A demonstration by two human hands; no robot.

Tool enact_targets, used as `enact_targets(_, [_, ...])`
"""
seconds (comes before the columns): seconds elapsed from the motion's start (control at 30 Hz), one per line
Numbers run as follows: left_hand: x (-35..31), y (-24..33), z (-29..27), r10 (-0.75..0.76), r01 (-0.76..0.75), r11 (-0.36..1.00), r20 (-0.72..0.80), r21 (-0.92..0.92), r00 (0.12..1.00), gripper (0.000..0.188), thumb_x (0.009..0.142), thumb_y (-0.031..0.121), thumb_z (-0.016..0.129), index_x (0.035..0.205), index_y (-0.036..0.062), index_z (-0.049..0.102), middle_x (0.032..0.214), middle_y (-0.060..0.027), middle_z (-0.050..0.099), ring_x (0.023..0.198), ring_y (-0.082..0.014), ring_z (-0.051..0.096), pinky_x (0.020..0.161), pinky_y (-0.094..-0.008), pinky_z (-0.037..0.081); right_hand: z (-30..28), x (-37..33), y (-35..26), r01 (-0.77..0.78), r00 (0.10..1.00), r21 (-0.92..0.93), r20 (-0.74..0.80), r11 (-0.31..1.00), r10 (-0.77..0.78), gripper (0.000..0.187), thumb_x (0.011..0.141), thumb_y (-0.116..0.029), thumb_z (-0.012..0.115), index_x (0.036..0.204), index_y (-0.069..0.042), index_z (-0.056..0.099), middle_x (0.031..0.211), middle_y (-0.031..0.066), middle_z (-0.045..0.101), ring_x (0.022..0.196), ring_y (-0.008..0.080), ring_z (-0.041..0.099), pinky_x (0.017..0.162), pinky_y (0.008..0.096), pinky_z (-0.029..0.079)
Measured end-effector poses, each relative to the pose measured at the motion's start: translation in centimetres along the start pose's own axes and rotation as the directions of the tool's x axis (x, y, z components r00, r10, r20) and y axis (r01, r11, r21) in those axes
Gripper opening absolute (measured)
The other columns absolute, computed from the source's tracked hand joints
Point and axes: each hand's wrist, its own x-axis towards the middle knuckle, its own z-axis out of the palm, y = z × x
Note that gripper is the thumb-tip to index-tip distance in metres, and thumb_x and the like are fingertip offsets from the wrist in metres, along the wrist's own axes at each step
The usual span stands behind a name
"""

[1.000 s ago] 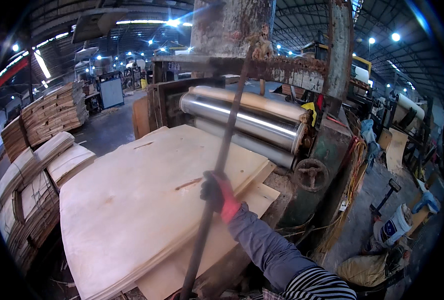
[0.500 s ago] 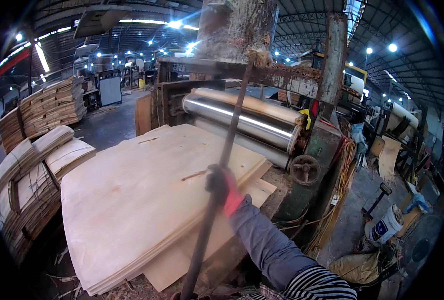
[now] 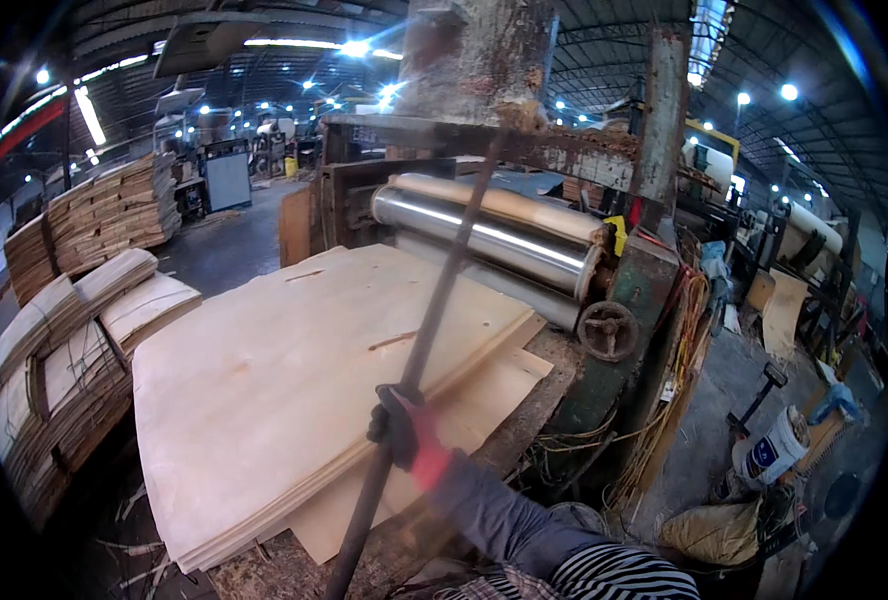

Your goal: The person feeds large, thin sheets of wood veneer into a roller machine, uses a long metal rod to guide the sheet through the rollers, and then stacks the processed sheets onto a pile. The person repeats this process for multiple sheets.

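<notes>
My right hand (image 3: pixel 404 428), in a dark glove with a red cuff, is closed round a long dark pole (image 3: pixel 444 285). The pole slants across the picture from the lower edge up toward the rusty crossbeam (image 3: pixel 594 160) of a roller machine; its blurred top end appears in front of the beam, and I cannot tell whether it touches. Beneath the hand and pole lies a stack of pale veneer sheets (image 3: pixel 264 370), with some lower sheets jutting out at its near right side. The machine's shiny metal roller (image 3: pixel 484 235) stands just beyond the stack. My left hand is out of view.
Bundled veneer piles (image 3: pixel 74 340) stand at the left. A handwheel (image 3: pixel 608 331) sticks out of the machine's right side, above hanging yellow cables (image 3: pixel 654 440). On the right floor are a white bucket (image 3: pixel 770 445), a dark long-handled tool (image 3: pixel 759 398) and a tan sack (image 3: pixel 714 532).
My right hand has moved down and slightly left, toward me, still round the pole. The pole's top end has come down a little with it. The veneer stack looks unchanged.
</notes>
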Motion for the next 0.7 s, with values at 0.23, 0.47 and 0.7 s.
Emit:
enact_targets(0.23, [4.5, 0.9, 3.2, 0.076, -0.036, 0.936, -0.1, 0.351, 0.992, 0.038, 0.074, 0.02, 0.068, 0.108, 0.0071, 0.056, 0.094, -0.0099, 0.063, 0.086, -0.0179, 0.06, 0.073, -0.032, 0.048, -2.8, -0.2, -2.6, 0.172, 0.982, 0.018, 0.075, 0.985, -0.173, 0.017, 0.087, -0.022, 0.052, 0.095, -0.008, 0.05, 0.055, 0.0005, 0.043, 0.043, 0.0106, 0.043, 0.041, 0.0248, 0.039])
enact_targets(0.47, [11.7, 2.0, 8.1, 0.29, -0.266, 0.885, -0.005, 0.382, 0.957, 0.042, 0.078, 0.027, 0.062, 0.115, 0.0069, 0.054, 0.103, -0.0149, 0.06, 0.093, -0.0287, 0.059, 0.073, -0.0385, 0.049, -7.1, 2.2, -10.0, 0.373, 0.912, -0.24, -0.08, 0.896, -0.402, 0.02, 0.085, -0.022, 0.054, 0.1, -0.008, 0.052, 0.059, -0.0014, 0.042, 0.045, 0.0093, 0.043, 0.041, 0.0233, 0.039])
enact_targets(0.7, [19.5, 3.9, 17.2, 0.394, -0.385, 0.815, 0.074, 0.433, 0.916, 0.056, 0.059, 0.031, 0.075, 0.107, 0.008, 0.056, 0.094, -0.0134, 0.06, 0.088, -0.0285, 0.058, 0.082, -0.0369, 0.045, -16.5, 8.1, -15.8, 0.344, 0.903, -0.328, -0.143, 0.88, -0.406, 0.029, 0.086, -0.032, 0.053, 0.1, -0.006, 0.049, 0.06, 0.0022, 0.048, 0.048, 0.0131, 0.05, 0.044, 0.0272, 0.043])
